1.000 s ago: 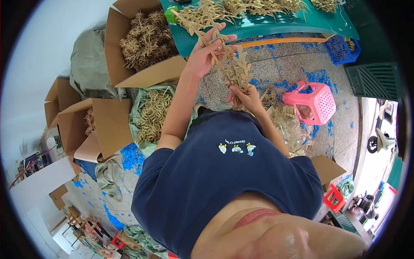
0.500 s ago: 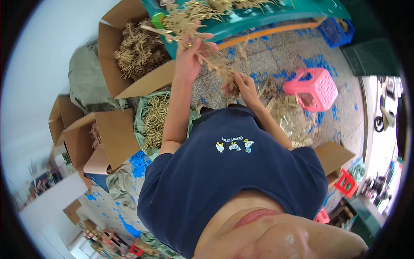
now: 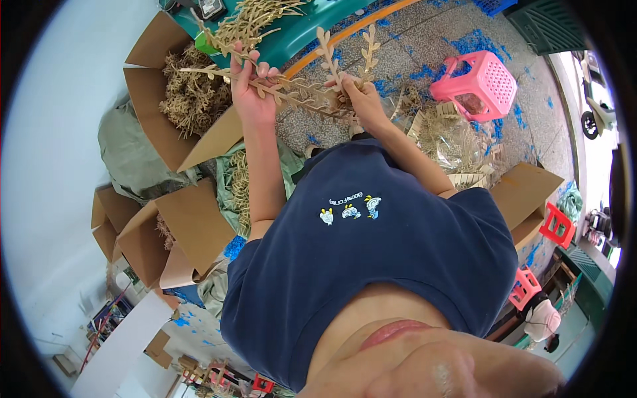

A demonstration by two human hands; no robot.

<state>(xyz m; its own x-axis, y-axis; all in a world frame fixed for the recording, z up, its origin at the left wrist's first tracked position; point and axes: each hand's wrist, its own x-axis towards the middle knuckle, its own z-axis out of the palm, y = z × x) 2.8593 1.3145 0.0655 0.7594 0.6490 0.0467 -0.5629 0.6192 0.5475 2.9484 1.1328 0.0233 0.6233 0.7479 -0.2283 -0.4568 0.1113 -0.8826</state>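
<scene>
Hands (image 3: 305,93) on tan sprigs (image 3: 302,93), near table edge (image 3: 345,43)

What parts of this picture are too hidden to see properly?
Head view:
- Left hand: its palm is hidden behind the tan leafy plastic stems in its grip.
- Right hand: fingertips covered by the same stems.
- Open brown cardboard box: bottom buried under dried-looking sprigs.
- Pink plastic stool: contents too small.

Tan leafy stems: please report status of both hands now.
Left hand and right hand both grip tan leafy stems. Stems raised over green table. Nothing blocking.
</scene>
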